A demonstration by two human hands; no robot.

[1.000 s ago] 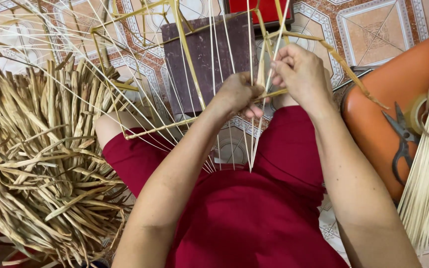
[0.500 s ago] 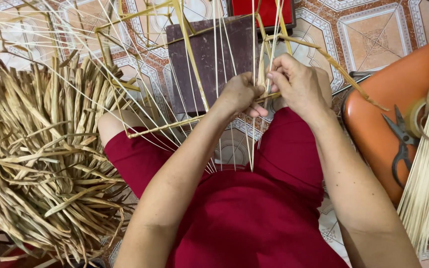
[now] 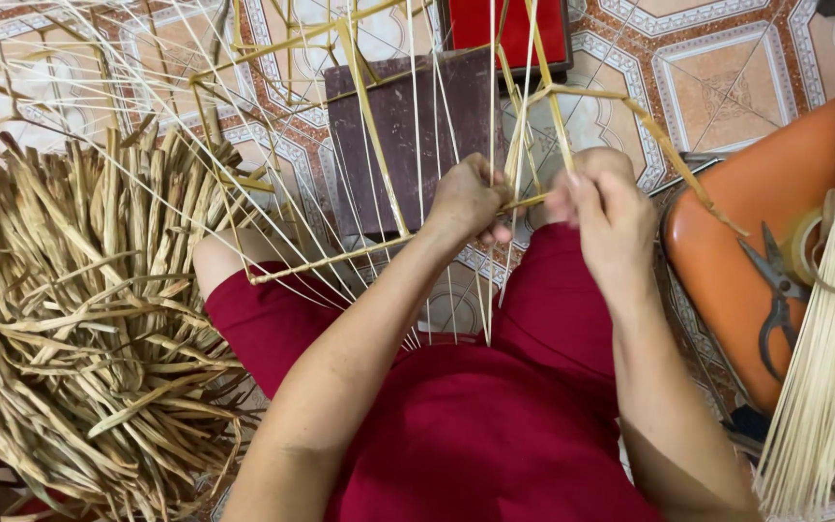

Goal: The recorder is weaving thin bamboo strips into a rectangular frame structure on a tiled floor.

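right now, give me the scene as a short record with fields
left hand: pinching a joint of the stick frame
right hand: closed on the same joint, fingers bent
frame: thin yellow sticks with many fine strands fanning out
left side: pile of dry strips
right side: orange stool with scissors on it, bundle of pale sticks
floor: patterned tiles

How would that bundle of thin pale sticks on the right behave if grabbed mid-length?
The bundle of sticks looks light, since each stick is very thin. It would probably flex and splay; the lower ends already fan apart. Individual sticks seem liable to slip out, because only one band shows around them.
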